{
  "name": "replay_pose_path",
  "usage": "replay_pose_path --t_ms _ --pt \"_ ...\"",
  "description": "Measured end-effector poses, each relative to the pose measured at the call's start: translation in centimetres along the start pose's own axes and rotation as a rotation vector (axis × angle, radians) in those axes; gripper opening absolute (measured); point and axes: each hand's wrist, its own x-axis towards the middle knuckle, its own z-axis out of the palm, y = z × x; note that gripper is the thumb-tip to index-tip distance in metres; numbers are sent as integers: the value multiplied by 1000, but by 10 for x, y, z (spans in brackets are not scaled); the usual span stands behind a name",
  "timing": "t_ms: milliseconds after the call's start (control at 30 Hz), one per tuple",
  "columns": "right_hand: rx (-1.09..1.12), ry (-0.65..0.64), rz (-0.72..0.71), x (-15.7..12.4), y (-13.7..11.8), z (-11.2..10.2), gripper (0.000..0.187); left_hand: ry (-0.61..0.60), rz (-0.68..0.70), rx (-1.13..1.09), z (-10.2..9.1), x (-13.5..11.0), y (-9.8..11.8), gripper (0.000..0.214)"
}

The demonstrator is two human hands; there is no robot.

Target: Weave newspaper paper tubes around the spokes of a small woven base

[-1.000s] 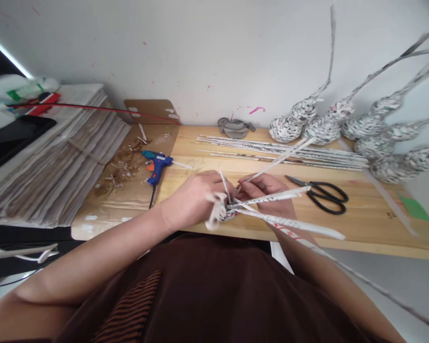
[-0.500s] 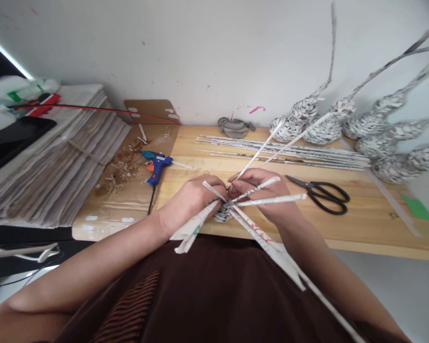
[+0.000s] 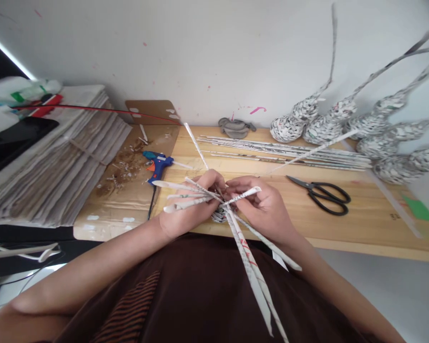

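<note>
A small woven piece of rolled newspaper [image 3: 219, 213] sits between my hands near the table's front edge, with several paper tubes [image 3: 243, 247] fanning out of it. My left hand [image 3: 196, 202] is closed round its left side, and some tubes lie across the back of that hand. On the right, my right hand [image 3: 262, 202] pinches at the tubes where they meet the weave; its fingertips are partly hidden. One long tube [image 3: 318, 148] points up and right past my right hand, and another tube [image 3: 196, 145] stands up beyond my left hand.
Loose paper tubes [image 3: 289, 155] lie behind my hands. Black scissors [image 3: 325, 193] rest to the right, a blue glue gun [image 3: 160, 166] to the left. Woven gourd shapes [image 3: 289, 128] stand along the wall. A tied newspaper stack [image 3: 67, 162] and grey cloth [image 3: 234, 127] are also there.
The woven piece has turned between my hands. Its lower tubes have swung inward, one upright tube now leans left, and more tubes lie over my left hand.
</note>
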Motion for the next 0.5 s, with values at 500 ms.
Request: replay_pose_path --t_ms 500 --pt "-210 113 -298 -17 22 0 11 116 160 83 6 -6 -10 16"
